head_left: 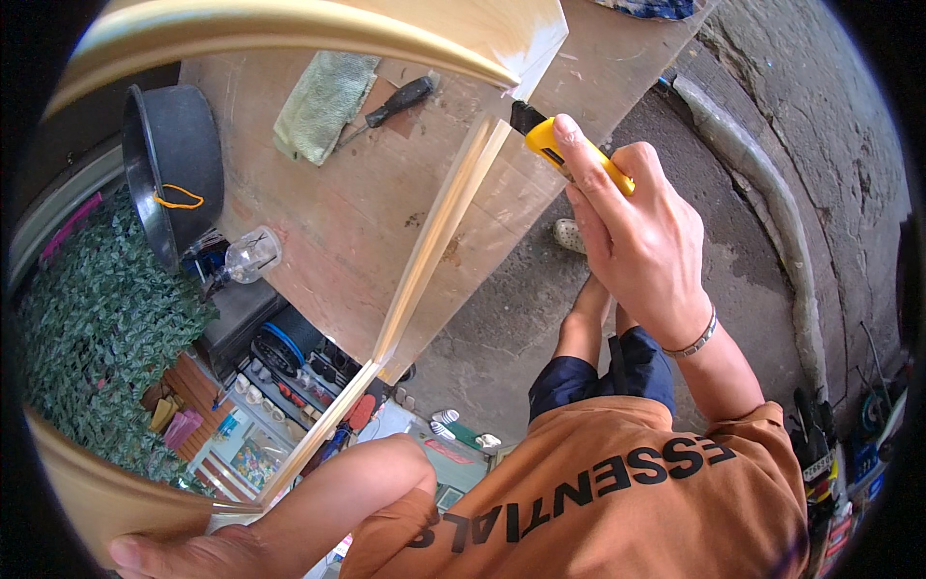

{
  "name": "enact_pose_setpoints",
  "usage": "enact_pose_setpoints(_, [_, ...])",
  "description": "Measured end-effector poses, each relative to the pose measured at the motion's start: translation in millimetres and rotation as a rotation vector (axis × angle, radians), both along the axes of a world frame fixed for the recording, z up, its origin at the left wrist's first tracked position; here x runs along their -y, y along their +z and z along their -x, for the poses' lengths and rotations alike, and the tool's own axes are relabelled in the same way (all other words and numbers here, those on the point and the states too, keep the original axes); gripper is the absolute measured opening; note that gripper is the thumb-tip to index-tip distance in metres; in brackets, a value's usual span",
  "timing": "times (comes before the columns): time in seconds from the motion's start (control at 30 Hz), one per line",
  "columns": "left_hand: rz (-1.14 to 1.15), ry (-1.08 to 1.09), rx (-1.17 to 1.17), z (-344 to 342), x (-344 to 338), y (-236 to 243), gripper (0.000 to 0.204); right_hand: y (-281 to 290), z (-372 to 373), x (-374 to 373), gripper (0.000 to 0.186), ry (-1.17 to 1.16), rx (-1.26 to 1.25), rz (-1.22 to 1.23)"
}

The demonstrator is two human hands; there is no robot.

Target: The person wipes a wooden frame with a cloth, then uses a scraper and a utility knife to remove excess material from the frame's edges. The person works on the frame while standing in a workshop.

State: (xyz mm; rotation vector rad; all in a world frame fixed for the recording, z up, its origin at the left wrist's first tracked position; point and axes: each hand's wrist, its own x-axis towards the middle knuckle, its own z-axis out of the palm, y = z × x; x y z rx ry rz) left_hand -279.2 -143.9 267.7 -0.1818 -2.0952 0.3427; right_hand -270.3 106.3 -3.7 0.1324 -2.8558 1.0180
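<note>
My right hand (641, 222) is closed round a yellow utility knife (585, 159) with a black tip. That tip is at a corner of a large golden frame (318, 27), where pale, whitish material shows. The frame has broad curved mouldings and a thin straight inner strip (439, 241) running down toward me. At the lower left, my left hand (198, 555) grips the frame's near curved part, its thumb lying along the surface. Its other fingers are mostly hidden. Through the frame's opening, a folded greenish cloth (323, 106) and a black-handled screwdriver (400, 101) lie on the table.
The wooden table (318, 241) has a worn, stained top. Left of it are a black tub (183, 145) with an orange band, a clear plastic bottle (253, 256) and artificial green foliage (106, 338). A grey pipe-like length (762, 183) lies on the concrete floor at right.
</note>
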Motion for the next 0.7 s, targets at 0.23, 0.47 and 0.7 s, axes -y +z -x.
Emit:
enact_pose_setpoints(0.23, [0.01, -0.01, 0.005, -1.0, 3.9, -1.0, 0.06, -1.4, 1.3, -1.1, 0.056, 0.005, 0.0, 0.015])
enact_pose_setpoints(0.47, [0.009, -0.017, 0.016, 0.9, 2.7, -0.3, 0.059, -4.2, 1.2, -3.3, 0.056, 0.003, -0.024, -0.008])
enact_pose_setpoints(0.7, [0.018, -0.016, 0.021, 0.4, 5.4, 0.8, 0.059, -3.2, 1.8, -2.6, 0.064, 0.004, -0.012, -0.042])
